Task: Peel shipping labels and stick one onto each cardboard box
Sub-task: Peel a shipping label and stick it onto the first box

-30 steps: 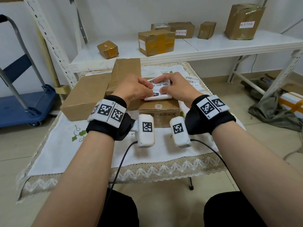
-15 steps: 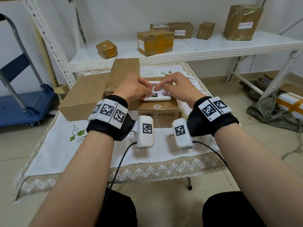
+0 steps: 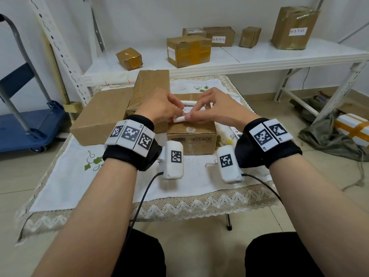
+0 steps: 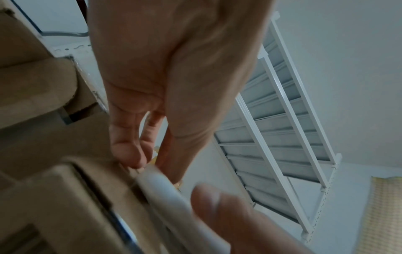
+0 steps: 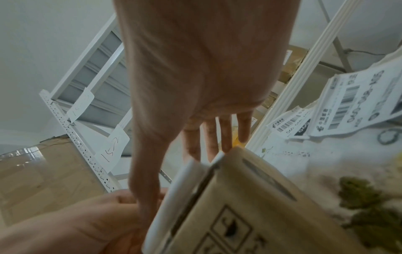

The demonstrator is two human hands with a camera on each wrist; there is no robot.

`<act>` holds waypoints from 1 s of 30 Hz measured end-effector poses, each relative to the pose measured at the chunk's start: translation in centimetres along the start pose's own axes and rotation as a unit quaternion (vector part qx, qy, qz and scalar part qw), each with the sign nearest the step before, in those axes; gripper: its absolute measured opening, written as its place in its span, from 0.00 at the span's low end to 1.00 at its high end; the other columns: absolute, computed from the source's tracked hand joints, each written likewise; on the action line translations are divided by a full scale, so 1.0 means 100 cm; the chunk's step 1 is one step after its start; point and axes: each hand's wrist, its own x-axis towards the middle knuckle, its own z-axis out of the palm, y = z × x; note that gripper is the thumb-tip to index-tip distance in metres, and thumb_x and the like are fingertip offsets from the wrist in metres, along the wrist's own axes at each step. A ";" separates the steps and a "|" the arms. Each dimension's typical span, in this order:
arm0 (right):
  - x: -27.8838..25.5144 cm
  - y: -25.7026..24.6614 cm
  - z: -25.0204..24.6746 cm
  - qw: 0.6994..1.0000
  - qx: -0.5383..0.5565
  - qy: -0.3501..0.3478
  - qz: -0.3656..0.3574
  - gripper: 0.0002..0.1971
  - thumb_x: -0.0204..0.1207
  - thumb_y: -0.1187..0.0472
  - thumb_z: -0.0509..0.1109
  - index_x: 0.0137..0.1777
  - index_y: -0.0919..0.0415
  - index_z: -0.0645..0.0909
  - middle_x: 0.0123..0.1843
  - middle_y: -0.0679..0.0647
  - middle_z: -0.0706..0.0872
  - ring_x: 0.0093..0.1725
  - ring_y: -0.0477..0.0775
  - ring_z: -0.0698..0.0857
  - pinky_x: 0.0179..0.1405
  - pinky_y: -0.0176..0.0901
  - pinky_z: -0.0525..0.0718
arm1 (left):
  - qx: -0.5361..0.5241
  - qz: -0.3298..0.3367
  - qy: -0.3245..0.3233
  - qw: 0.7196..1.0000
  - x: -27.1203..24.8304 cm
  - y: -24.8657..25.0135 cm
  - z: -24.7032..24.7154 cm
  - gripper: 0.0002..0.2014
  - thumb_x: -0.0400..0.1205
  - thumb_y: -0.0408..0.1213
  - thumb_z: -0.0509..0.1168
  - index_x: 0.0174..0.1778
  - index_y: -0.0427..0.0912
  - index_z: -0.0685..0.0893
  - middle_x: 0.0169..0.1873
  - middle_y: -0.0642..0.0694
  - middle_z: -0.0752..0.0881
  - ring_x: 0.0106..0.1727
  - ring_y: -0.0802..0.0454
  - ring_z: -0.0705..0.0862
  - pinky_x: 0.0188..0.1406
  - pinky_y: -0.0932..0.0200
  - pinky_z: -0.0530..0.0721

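while both hands' grips pinch the curled label [image 3: 184, 113], it rests atop the small box [image 3: 191, 134]

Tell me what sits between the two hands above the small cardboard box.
A curled white shipping label, pinched by the left hand and right hand, over the small cardboard box; the head view shows it.

My forearms are bare. Each wrist wears a black fabric band [image 3: 131, 156] topped with white square-code tiles [image 3: 268, 133]; a white camera pod [image 3: 172, 159] with its own code hangs inside each, trailing a thin black cable [image 3: 143, 196]. Trousers are black.
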 end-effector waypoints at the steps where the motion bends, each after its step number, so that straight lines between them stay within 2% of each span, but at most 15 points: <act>1: -0.001 0.000 -0.001 1.000 -0.018 -0.018 0.005 0.09 0.71 0.50 0.85 0.46 0.53 0.92 0.69 0.57 0.78 0.69 0.52 0.76 0.49 0.24 0.71 | 0.013 0.008 -0.004 1.000 -0.001 0.000 -0.002 0.09 0.82 0.37 0.75 0.57 0.44 0.92 0.48 0.48 0.89 0.38 0.60 0.82 0.27 0.73 0.78; 3: 0.001 0.003 -0.001 0.998 -0.044 -0.037 0.007 0.07 0.72 0.54 0.85 0.45 0.50 0.89 0.74 0.53 0.73 0.68 0.46 0.73 0.48 0.17 0.67 | 0.033 0.029 -0.008 0.999 -0.004 0.000 -0.004 0.10 0.84 0.46 0.72 0.56 0.48 0.94 0.48 0.51 0.89 0.40 0.61 0.80 0.32 0.68 0.75; 4: 0.001 0.005 0.000 0.998 -0.046 -0.034 0.007 0.07 0.74 0.55 0.84 0.46 0.52 0.88 0.75 0.53 0.72 0.67 0.45 0.72 0.51 0.18 0.68 | 0.042 0.038 -0.014 0.998 -0.007 0.001 -0.005 0.13 0.84 0.51 0.70 0.55 0.50 0.94 0.48 0.53 0.88 0.40 0.63 0.78 0.34 0.66 0.72; 6: 0.002 0.008 0.001 0.999 -0.034 -0.009 0.003 0.07 0.76 0.56 0.82 0.48 0.54 0.88 0.77 0.52 0.71 0.70 0.46 0.73 0.63 0.31 0.67 | 0.058 0.057 -0.037 0.996 -0.011 0.003 -0.006 0.17 0.82 0.60 0.67 0.52 0.54 0.95 0.47 0.56 0.86 0.41 0.65 0.77 0.35 0.65 0.70; 7: 0.002 0.008 0.002 1.000 -0.024 0.004 -0.002 0.07 0.76 0.55 0.82 0.48 0.55 0.88 0.76 0.52 0.72 0.72 0.48 0.75 0.66 0.36 0.69 | 0.064 0.067 -0.047 0.995 -0.013 0.004 -0.006 0.16 0.80 0.61 0.69 0.49 0.55 0.94 0.46 0.55 0.87 0.41 0.64 0.78 0.35 0.65 0.71; 9: 0.003 0.006 0.002 0.999 -0.009 0.029 -0.012 0.07 0.75 0.56 0.83 0.45 0.54 0.87 0.71 0.53 0.76 0.68 0.52 0.79 0.61 0.38 0.77 | 0.070 0.087 -0.053 0.992 -0.015 0.003 -0.007 0.10 0.77 0.56 0.76 0.45 0.55 0.93 0.47 0.54 0.88 0.44 0.61 0.80 0.38 0.64 0.75; 11: 0.002 0.003 0.001 0.999 -0.019 0.045 -0.015 0.07 0.74 0.57 0.83 0.43 0.53 0.87 0.63 0.54 0.80 0.59 0.52 0.81 0.51 0.37 0.78 | 0.061 0.094 -0.047 0.993 -0.013 0.000 -0.007 0.05 0.77 0.46 0.79 0.45 0.53 0.91 0.47 0.51 0.89 0.46 0.59 0.83 0.42 0.64 0.77; 13: 0.002 0.003 0.000 0.999 -0.013 0.042 -0.008 0.06 0.74 0.58 0.83 0.44 0.56 0.88 0.54 0.52 0.84 0.52 0.50 0.82 0.47 0.41 0.78 | 0.057 0.102 -0.036 0.992 -0.012 -0.001 -0.006 0.04 0.79 0.40 0.77 0.48 0.50 0.91 0.44 0.52 0.89 0.44 0.62 0.83 0.38 0.73 0.78; 16: 0.002 0.004 -0.001 0.999 0.037 0.024 0.011 0.09 0.74 0.55 0.83 0.43 0.57 0.87 0.42 0.51 0.89 0.41 0.43 0.84 0.40 0.31 0.78 | 0.050 0.120 -0.019 0.991 -0.011 -0.001 -0.004 0.05 0.81 0.39 0.76 0.50 0.46 0.88 0.44 0.51 0.90 0.42 0.59 0.84 0.31 0.81 0.74; 18: 0.004 0.006 -0.002 0.999 0.045 0.023 0.013 0.09 0.73 0.56 0.84 0.45 0.58 0.88 0.42 0.55 0.90 0.41 0.47 0.85 0.42 0.36 0.80 | 0.044 0.128 -0.012 0.991 -0.010 -0.001 -0.003 0.06 0.81 0.38 0.76 0.50 0.45 0.87 0.46 0.48 0.91 0.44 0.56 0.85 0.32 0.78 0.75; 20: 0.005 0.006 -0.004 0.999 0.048 0.015 0.012 0.06 0.74 0.60 0.83 0.43 0.56 0.87 0.42 0.57 0.91 0.42 0.49 0.85 0.46 0.40 0.80 | 0.052 0.133 -0.009 0.990 -0.008 -0.001 -0.002 0.06 0.80 0.39 0.76 0.49 0.46 0.87 0.47 0.46 0.92 0.43 0.55 0.84 0.37 0.70 0.77; 24: 0.005 0.006 -0.006 0.999 0.051 -0.010 0.015 0.08 0.74 0.65 0.82 0.42 0.53 0.87 0.38 0.54 0.88 0.38 0.49 0.84 0.46 0.39 0.79 | 0.065 0.143 -0.016 0.987 -0.007 -0.001 -0.002 0.07 0.79 0.41 0.78 0.46 0.47 0.87 0.42 0.50 0.90 0.39 0.59 0.83 0.38 0.65 0.77; 27: 0.005 0.006 -0.006 0.999 0.045 -0.017 0.019 0.09 0.73 0.67 0.82 0.42 0.51 0.88 0.37 0.55 0.87 0.38 0.50 0.83 0.48 0.42 0.79 | 0.066 0.152 -0.023 0.986 -0.006 -0.001 -0.003 0.08 0.77 0.41 0.79 0.44 0.45 0.87 0.38 0.51 0.88 0.35 0.63 0.81 0.33 0.75 0.76; 30: 0.004 0.005 -0.007 0.998 0.053 -0.036 0.018 0.12 0.72 0.71 0.82 0.43 0.53 0.88 0.37 0.54 0.89 0.37 0.49 0.85 0.45 0.37 0.82 | 0.074 0.152 -0.031 0.985 -0.005 0.000 -0.002 0.07 0.76 0.38 0.80 0.42 0.47 0.87 0.38 0.52 0.88 0.35 0.64 0.82 0.30 0.80 0.75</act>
